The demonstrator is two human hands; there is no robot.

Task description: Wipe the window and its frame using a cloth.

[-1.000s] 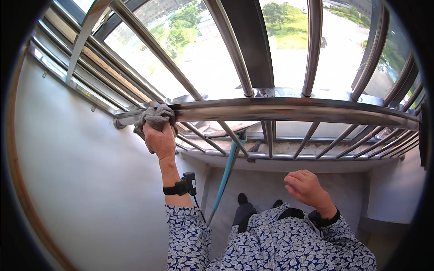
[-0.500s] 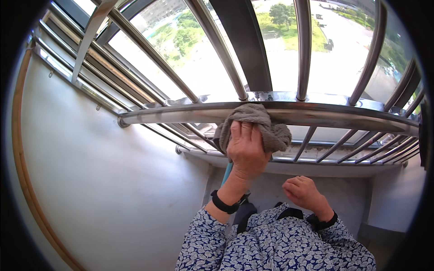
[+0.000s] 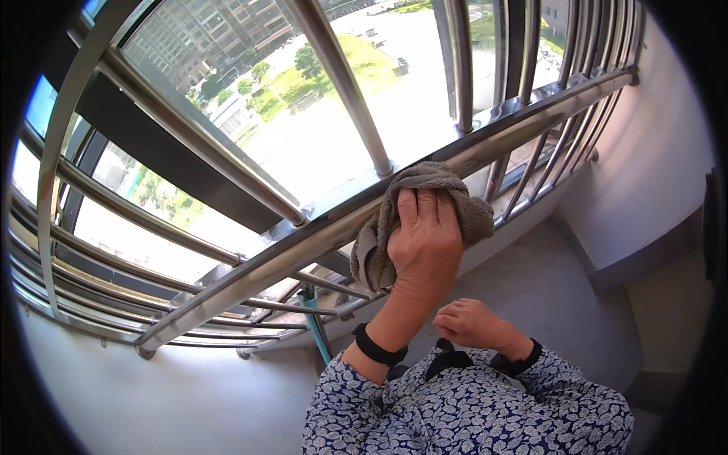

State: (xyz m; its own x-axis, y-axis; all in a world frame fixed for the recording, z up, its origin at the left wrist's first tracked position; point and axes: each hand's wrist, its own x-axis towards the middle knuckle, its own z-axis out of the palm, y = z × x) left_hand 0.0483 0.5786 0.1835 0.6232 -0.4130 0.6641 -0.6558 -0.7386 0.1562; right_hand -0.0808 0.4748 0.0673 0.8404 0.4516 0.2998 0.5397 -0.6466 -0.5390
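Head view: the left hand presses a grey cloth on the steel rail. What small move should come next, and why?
Probably slide the cloth further right along the rail: the left hand pins it mid-rail, with bare metal beyond.

Steel handrail (image 3: 250, 282) of the balcony railing runs slantwise; a grey cloth (image 3: 425, 182) lies draped over it.

Left hand (image 3: 425, 243) raised, arm extended upward, fingers together and curled forward, palm pressing down, black band at wrist. Right hand (image 3: 472, 324) below it, held close to chest, fingers loosely curled, gripping nothing, dark cuff at wrist.
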